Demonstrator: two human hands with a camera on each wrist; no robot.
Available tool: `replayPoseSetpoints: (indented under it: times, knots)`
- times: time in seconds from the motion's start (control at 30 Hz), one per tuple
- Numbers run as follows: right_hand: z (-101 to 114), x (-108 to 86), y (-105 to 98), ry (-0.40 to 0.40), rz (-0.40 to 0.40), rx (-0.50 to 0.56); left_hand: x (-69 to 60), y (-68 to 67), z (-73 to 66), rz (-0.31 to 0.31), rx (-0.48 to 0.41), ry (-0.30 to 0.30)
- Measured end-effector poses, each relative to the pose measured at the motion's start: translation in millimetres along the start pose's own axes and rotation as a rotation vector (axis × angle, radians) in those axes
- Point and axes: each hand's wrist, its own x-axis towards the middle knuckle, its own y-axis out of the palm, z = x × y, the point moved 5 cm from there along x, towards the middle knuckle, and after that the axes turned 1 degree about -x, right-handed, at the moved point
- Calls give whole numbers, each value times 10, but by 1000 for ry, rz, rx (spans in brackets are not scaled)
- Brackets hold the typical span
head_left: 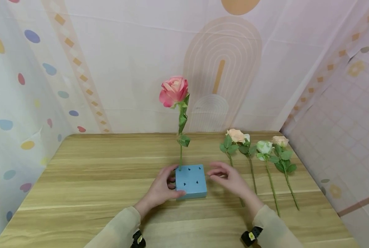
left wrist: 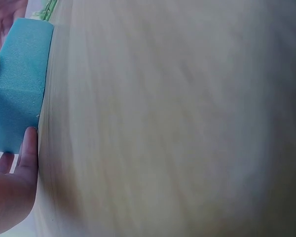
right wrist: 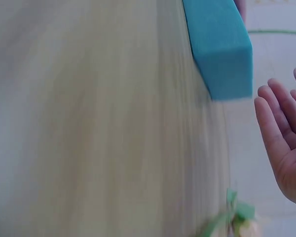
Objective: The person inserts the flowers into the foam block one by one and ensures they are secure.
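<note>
One blue block (head_left: 190, 190) sits on the table (head_left: 94, 193) in front of the person, between two hands. The left hand (head_left: 161, 187) grips it at its left side, thumb at the near corner and fingers curled along the side; some of those fingertips are hard to make out, and the left wrist view cuts off much of the hand. The right hand (head_left: 229, 177) is just beside the block's opposite side, apart from it, its fingers loosely extended and holding nothing.

One pink rose (head_left: 174, 91) stands upright near the block's far left corner, the lower end of its stem hidden inside. Four dark holes (head_left: 197, 182) show in the top.

Four cut flowers lie to the right: two peach roses (head_left: 235, 135) and two white roses (head_left: 264, 147). One white bloom is partly hidden behind a peach one, and the right forearm covers part of the leftmost stem. In the right wrist view a bloom at the bottom is blurred and cut off. Two sleeves (head_left: 117, 227) and two dark wrist devices (head_left: 251, 236) run to the lower edge of the head view.
</note>
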Motion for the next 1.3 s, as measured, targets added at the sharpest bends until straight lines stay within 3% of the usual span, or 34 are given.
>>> replayPoseSetpoints:
  times: [0.27, 0.53, 0.77, 0.97, 1.13, 1.3]
  knots:
    - [-140, -367, -376, 92, -46, -37, -3, 6, 13, 3, -5, -2]
    - [-195, -554, -572, 131, -114, -36, -10, -12, -4, 9, -10, -11]
    - [-274, -613, -627, 196, -173, -65, -4, -7, 6, 16, -11, -11]
    - [-344, -593, -623, 222, -201, -189, -7, -9, -7, 16, -16, -10]
    - [-355, -586, -595, 240, -173, -293, -9, -9, -14, 14, -9, -7]
    - [-380, -576, -540, 296, -123, -305, -13, -8, -4, 14, -11, -11]
